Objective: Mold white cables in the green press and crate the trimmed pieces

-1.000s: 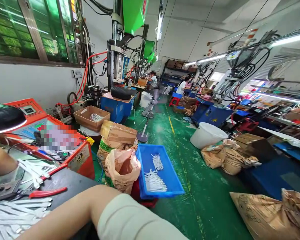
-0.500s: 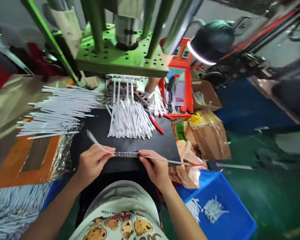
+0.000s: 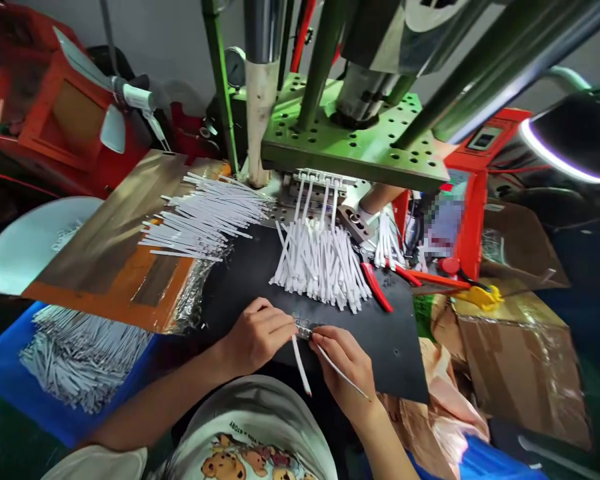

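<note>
Pinching a small clear plastic piece, the left hand and right hand grip its ends. It lies sideways between them, equally near both, over the black tabletop.

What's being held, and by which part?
The left hand and right hand hold a small clear piece with white strips, pinching near the piece's two ends.
</note>
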{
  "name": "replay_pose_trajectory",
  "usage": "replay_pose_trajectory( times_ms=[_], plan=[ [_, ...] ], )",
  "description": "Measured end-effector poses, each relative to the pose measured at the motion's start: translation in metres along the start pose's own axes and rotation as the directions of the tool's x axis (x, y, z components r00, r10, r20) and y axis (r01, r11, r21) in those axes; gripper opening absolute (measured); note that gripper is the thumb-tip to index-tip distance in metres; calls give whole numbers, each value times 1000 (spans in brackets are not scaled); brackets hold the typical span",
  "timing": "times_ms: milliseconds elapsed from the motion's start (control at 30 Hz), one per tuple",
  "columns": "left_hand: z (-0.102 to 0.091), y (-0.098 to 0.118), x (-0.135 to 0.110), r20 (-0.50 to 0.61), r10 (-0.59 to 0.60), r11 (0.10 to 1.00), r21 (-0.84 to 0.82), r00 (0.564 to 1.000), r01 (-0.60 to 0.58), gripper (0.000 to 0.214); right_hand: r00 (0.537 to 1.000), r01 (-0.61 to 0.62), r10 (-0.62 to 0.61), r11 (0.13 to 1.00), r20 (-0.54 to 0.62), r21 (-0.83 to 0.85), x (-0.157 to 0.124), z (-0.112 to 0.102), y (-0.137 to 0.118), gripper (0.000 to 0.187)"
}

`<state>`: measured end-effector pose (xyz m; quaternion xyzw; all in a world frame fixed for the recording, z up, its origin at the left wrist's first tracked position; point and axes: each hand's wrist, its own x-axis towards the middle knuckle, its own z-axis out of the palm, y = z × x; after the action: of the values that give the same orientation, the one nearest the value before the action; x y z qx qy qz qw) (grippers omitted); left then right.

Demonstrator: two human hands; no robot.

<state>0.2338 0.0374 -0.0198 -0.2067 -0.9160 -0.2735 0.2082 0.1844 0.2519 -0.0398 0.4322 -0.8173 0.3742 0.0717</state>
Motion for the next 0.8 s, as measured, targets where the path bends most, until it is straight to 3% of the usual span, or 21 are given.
replay_pose_trajectory(
  times_ms=[100,200,267,333,433,500,567,633,700,800],
  plan=[
    [4,1,-1,3,-6,1000,28,1000,6,13,986,5,-12,999,169,40,10,-18,2,25],
    [-2,-4,0,91,-4,1000,7,996,3,8,884,20,-37,999,466,41,45,-42,-1,42],
    [-17,-15,0,181,-35,999,42,983,28,10,828,59,-33,998,559,-29,83,-45,-4,44],
    [-41,-35,-2,221,-153,974,199,963,109,11,815,122,-16,982,579,-145,129,-30,-8,34],
    [-80,-73,-9,163,-363,816,531,918,228,10,809,173,38,939,586,-299,199,15,-17,24],
    [-98,-94,-15,162,-393,739,642,905,206,13,819,150,82,925,567,-350,234,43,-27,25],
    [-105,-110,-20,203,-334,735,668,921,119,19,820,122,124,916,559,-382,256,60,-36,26],
    [-103,-123,-21,195,-248,735,676,949,54,27,811,110,144,914,567,-390,262,64,-39,27],
    [-96,-133,-19,148,-162,784,620,976,36,29,832,120,123,912,540,-393,252,55,-36,26],
    [-92,-133,-12,45,-87,921,384,995,63,26,874,191,29,897,484,-399,205,24,-23,18]
  ],
)
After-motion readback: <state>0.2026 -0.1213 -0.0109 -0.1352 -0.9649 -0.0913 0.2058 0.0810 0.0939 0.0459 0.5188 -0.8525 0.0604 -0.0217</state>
